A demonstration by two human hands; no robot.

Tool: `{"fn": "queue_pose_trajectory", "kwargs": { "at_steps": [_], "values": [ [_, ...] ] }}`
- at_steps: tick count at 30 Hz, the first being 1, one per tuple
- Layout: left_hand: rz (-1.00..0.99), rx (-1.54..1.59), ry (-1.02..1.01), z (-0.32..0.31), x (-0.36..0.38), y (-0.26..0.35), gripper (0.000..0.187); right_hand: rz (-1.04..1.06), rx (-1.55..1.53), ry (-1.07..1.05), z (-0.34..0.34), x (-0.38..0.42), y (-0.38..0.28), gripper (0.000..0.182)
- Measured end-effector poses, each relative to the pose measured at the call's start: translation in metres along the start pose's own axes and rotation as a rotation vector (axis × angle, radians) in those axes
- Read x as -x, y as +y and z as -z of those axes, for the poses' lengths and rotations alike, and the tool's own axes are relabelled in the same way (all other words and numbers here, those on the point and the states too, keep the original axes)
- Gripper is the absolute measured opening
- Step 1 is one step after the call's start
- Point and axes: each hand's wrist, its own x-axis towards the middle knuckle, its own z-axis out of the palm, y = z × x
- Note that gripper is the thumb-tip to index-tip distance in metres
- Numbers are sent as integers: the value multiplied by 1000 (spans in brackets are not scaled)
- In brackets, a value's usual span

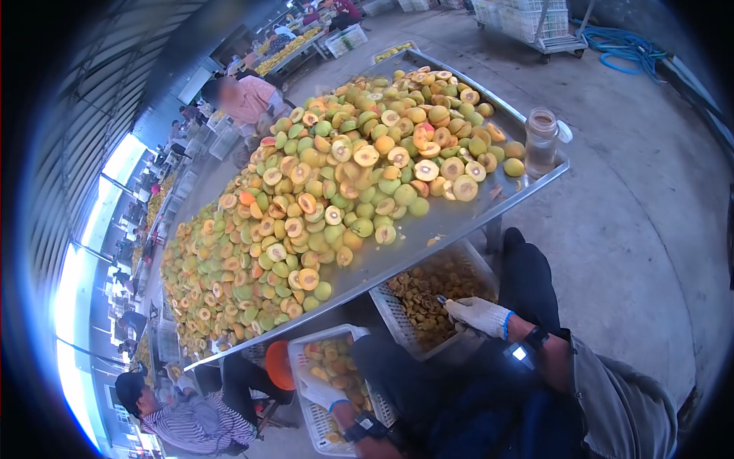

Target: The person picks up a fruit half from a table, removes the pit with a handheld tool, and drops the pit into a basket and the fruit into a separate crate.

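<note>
The right hand, in a white glove, is closed around a small metal tool, with the tip poking out past the fingers. It is above a white crate full of brown fruit pits, under the near edge of the table. The left hand, also in a white glove, is at the left edge of a 2nd white crate. Yellow fruit halves lie inside that crate. I cannot tell if the left hand is open or closed, or if it holds any fruit.

A big heap of cut fruit, green, yellow and orange, covers most of the table. Some halves show their pits. Bare metal shows along the near edge, toward the right corner. A clear jar stands at that near right corner.

A red bowl is just beside the 2nd crate. A person in a striped top sits near the table's near left corner.
</note>
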Motion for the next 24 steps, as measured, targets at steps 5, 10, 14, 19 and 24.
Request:
{"fn": "queue_pose_trajectory", "kwargs": {
  "at_steps": [5,10,14,19,24],
  "values": [
    [-91,-746,31,10,7,0,50,-74,-18,-14,0,-10,6,49],
    [-457,-368,-258,-112,32,82,37,-14,-39,-15,-2,-25,13,46],
    [-570,-511,-493,-239,45,121,47,11,-114,6,0,-24,13,43],
    [-393,-981,-535,-351,41,81,57,46,-71,3,10,-13,7,41],
    [-458,-802,-605,-363,58,81,62,48,-3,-8,8,-10,-3,41]
  ]
}}
